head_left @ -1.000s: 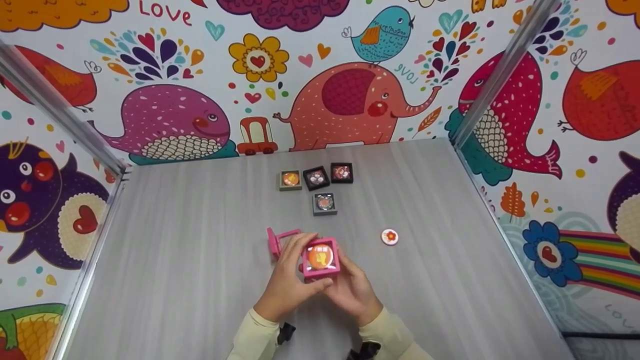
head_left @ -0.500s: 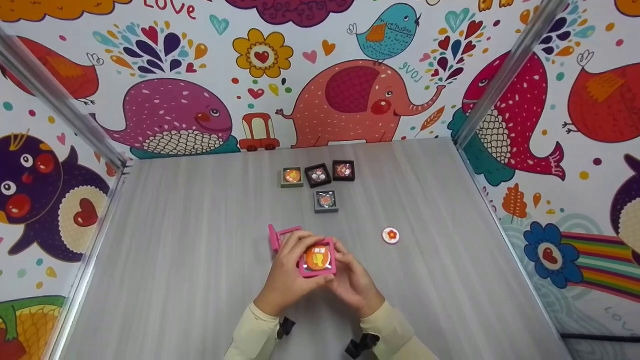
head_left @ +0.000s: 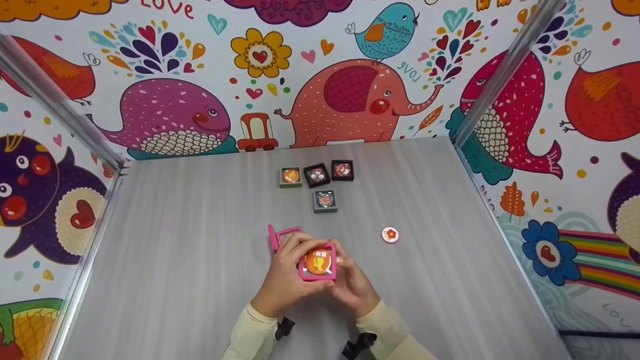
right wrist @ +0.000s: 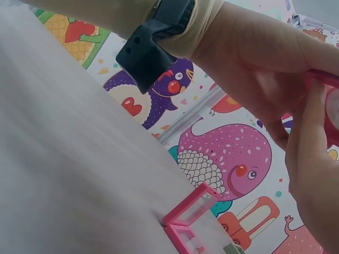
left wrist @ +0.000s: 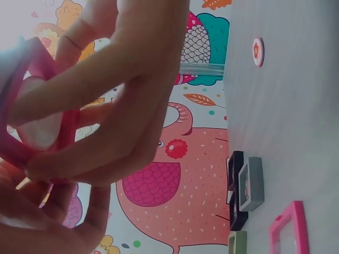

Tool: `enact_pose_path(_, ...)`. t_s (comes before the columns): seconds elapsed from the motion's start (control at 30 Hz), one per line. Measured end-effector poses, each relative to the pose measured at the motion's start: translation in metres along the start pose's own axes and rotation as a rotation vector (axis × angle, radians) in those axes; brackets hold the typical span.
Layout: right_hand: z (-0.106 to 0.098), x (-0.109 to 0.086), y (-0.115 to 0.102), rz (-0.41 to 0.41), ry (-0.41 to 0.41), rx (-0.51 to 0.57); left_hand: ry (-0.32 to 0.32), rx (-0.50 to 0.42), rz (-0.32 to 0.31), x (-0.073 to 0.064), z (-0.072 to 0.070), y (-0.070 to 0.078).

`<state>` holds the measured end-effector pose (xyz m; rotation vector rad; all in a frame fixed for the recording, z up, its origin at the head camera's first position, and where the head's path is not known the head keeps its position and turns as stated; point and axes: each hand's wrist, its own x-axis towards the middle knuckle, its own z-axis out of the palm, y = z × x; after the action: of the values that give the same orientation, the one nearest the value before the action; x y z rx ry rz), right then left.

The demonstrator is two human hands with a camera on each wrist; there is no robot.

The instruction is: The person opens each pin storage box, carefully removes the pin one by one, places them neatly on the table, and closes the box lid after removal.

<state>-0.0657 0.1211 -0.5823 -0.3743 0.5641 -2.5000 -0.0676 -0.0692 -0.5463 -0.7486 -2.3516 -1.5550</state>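
In the head view, both hands hold a small pink square display case with a round orange badge under its clear window. My left hand grips the case, fingers over its upper left and thumb along its lower edge. At its right side is my right hand, fingers curled to the edge and under the back. The left wrist view shows the badge's pale back with a right finger across it. A second pink case stands hinged open on the table behind the left hand, which partly covers it.
Farther back on the grey table sit an olive case, two black cases and a grey case, each with a badge. A white badge with a red flower lies right. Printed walls enclose the table.
The held pink case has shifted slightly left and lower and changed its tilt. My right fingers have come round to its right edge. The things on the table stay put.
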Motion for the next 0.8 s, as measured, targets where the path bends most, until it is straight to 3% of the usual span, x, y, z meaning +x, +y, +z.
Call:
enact_pose_path(0.2, -0.0007, -0.0016, 0.0004, -0.033, -0.048, -0.004, -0.038, -0.038, -0.005, -0.002, 0.0024, 0.0032)
enact_pose_path(0.57, 0.0049, -0.0061, -0.0002, 0.023, 0.076, -0.027, 0.064, -0.026, -0.01, -0.0059, 0.0039, 0.0012)
enact_pose_path(0.8, 0.0042, -0.0092, 0.0007, 0.032, 0.117, -0.042, 0.017, 0.01, -0.06, -0.0072, 0.0055, 0.0055)
